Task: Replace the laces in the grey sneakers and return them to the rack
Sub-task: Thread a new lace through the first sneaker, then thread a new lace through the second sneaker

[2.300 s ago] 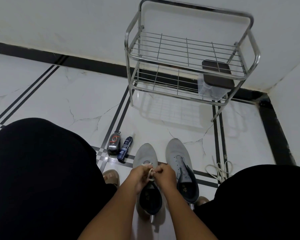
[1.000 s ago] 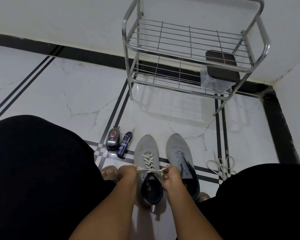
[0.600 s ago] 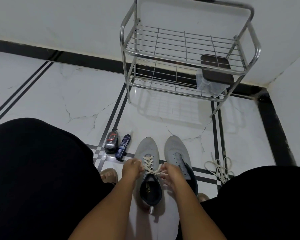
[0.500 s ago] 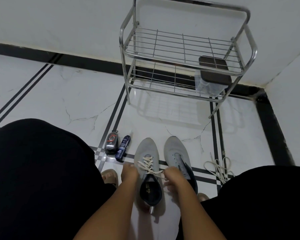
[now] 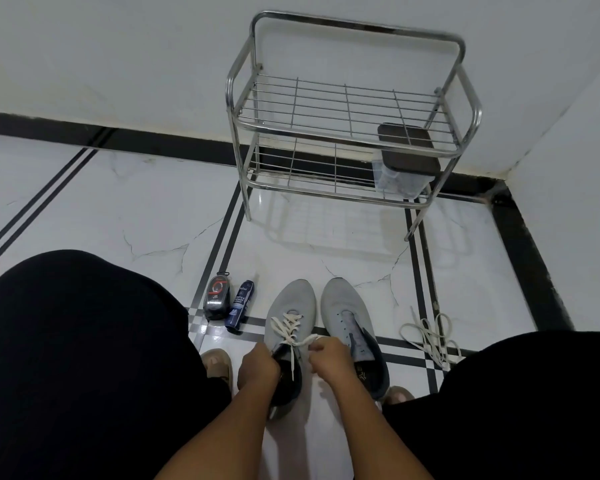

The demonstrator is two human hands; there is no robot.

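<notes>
Left sneaker [image 5: 291,306] on floor, laced; left hand [image 5: 257,367] curled at its collar, contents hidden. Right hand [image 5: 329,355] pinches lace [image 5: 300,339]. Right sneaker [image 5: 347,320] alongside, unlaced, heel partly covered by forearm.

The rack [image 5: 352,112] is being seen as polished chrome-like metal tubing and wire, and the floor [image 5: 146,216] as glossy white marble-look tile inlaid with black bands that are catching reflections. The two grey sneakers [image 5: 293,306] are being shown in matt knitted-looking cloth with darker linings, threaded with a flat, cream woven lace [image 5: 288,329], while a second loose lace [image 5: 430,336] of the same cloth is lying on the tile. A glossy plastic bottle [image 5: 217,297] and a smooth dark blue can [image 5: 239,304] are being seen beside matt black trouser cloth [image 5: 77,358], and a clear plastic box [image 5: 399,178] with a matt dark lid is being held on the lower shelf.
</notes>
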